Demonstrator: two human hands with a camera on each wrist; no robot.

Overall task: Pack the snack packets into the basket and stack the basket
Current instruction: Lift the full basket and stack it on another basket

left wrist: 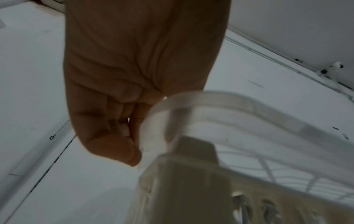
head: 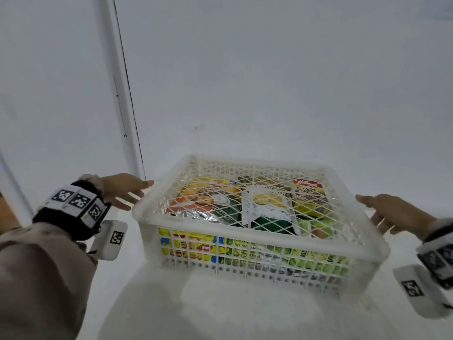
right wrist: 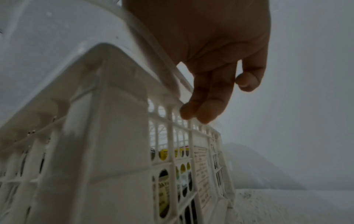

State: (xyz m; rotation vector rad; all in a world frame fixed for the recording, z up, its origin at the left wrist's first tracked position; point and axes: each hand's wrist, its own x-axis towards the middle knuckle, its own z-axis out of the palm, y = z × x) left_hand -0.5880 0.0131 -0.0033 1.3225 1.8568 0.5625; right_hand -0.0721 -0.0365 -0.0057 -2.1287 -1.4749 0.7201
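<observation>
Two open grips, left hand (head: 127,190) and right hand (head: 392,212), flanking stacked baskets (head: 257,238) of snack packets (head: 203,202) on desk (head: 245,94), fingers straight, holding nothing, probably just released.

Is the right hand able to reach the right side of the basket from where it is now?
Probably yes. The right hand is open beside the basket, fingers near its rim, and nothing stands between them.

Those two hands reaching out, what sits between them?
A white mesh basket full of snack packets, with what looks like a second basket stacked on top; the head view shows it. Left hand and right hand flank its sides, fingers open.
</observation>
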